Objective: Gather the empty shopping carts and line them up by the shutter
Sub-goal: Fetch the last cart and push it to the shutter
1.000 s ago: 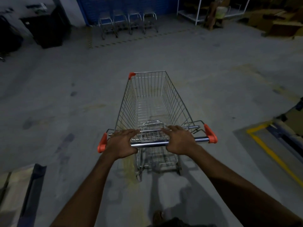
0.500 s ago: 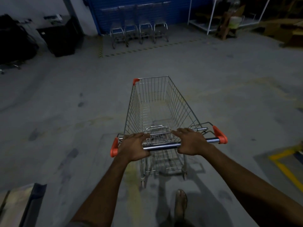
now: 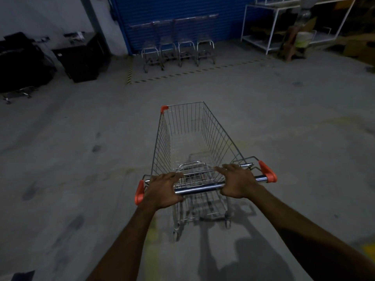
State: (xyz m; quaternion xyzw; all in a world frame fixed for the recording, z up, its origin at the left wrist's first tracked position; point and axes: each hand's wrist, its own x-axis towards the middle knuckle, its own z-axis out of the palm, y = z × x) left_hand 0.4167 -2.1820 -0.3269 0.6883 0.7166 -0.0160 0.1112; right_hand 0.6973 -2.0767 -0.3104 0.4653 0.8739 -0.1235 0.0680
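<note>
left hand (image 3: 162,191) and right hand (image 3: 237,182) both on the handle bar (image 3: 199,188), set apart. palms on top, fingers draped forward over it, thumbs hooked under. that's a grip, not a flat push. placement on the bar is unchanged over the last second.

cart (image 3: 192,142) sits straight ahead of the arms on open concrete, basket empty, orange end caps (image 3: 267,174) on the bar ends. nose points up-frame, slightly left of the right end of the parked row.

what changed: the blue shutter (image 3: 182,17) and the row of parked carts (image 3: 178,49) in front of it have grown in frame and slid down toward centre. the yellow floor line that was on the right a second ago is nearly out of view. so the cart is rolling toward the shutter, but it's well apart from the row and short of the striped floor marking (image 3: 182,75).

my read: transport leg is maybe past halfway. what's left is steering it in beside the rightmost cart, where there's a gap before the white shelf frame (image 3: 263,23). watch the black cabinet (image 3: 81,57) on the left only if it drifts.
</note>
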